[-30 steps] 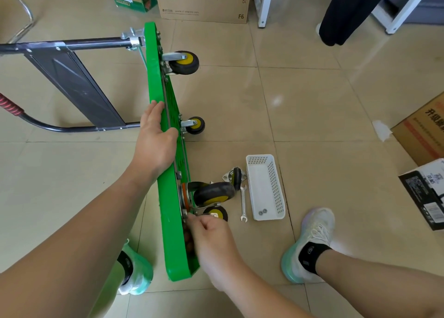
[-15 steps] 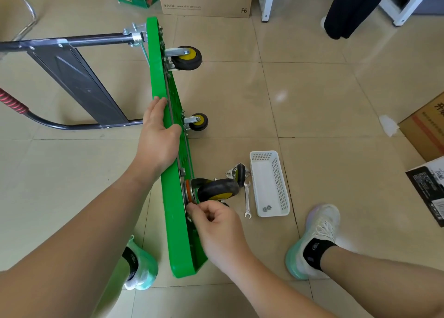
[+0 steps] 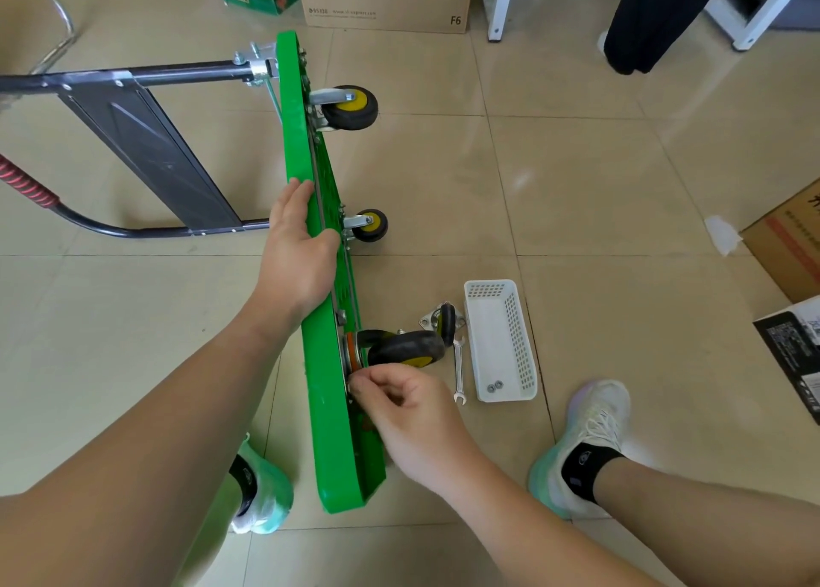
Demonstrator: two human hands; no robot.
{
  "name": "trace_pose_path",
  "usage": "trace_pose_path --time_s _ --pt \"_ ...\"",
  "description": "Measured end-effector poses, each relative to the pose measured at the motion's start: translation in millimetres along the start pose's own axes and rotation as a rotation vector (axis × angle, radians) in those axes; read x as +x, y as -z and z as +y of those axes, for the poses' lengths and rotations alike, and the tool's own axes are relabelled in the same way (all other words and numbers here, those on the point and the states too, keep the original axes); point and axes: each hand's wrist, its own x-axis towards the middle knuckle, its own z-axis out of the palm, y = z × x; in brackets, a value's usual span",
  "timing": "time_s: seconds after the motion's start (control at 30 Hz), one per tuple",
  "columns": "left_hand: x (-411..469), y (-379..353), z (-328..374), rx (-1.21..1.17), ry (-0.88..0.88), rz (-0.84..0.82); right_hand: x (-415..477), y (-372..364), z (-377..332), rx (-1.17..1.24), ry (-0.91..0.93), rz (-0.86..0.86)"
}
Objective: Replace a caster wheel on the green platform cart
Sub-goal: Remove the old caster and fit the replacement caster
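On the tiled floor the green platform cart (image 3: 310, 214) stands on one long edge, its underside facing right. The left hand (image 3: 297, 249) grips the upper edge at mid-length, fingers along one face and thumb over the other. At the cart's near end the right hand (image 3: 408, 409) is curled, thumb and forefinger pinching at the rim of the mounting plate (image 3: 348, 356) under the caster wheel (image 3: 408, 347); what lies between them is hidden. Just right lie a loose caster (image 3: 443, 320), a wrench (image 3: 459, 369) and a white basket (image 3: 492, 338) holding two nuts (image 3: 494, 386).
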Motion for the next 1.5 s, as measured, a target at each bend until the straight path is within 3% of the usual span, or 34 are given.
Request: trace_pose_path --time_s 0.23,0.47,0.67,0.83,1.03,1.5 --pt "-0.3 0.8 -0.9 0.001 -0.001 -0.004 -1.9 -2.8 -0.4 0.038 -0.090 -0.040" --pt "-0.5 1.3 -0.7 0.012 -0.006 -0.010 -2.1 -12.2 -10.2 0.201 -0.292 -0.004" --pt "-2.7 0.4 3.2 -0.006 -0.008 -0.007 -6.1 -10.5 -4.0 0.195 -0.104 0.056" --pt "-3.1 0.8 2.3 -0.003 -0.006 -0.006 -2.5 -13.1 4.9 0.187 -0.051 0.056" --pt "-2.4 1.8 1.4 0.003 -0.005 -0.007 -3.4 -12.6 0.4 0.151 -0.135 -0.018" --pt "-2.2 2.7 0.1 0.012 -0.001 -0.012 1.7 -12.6 -21.1 0.239 -0.328 0.030"
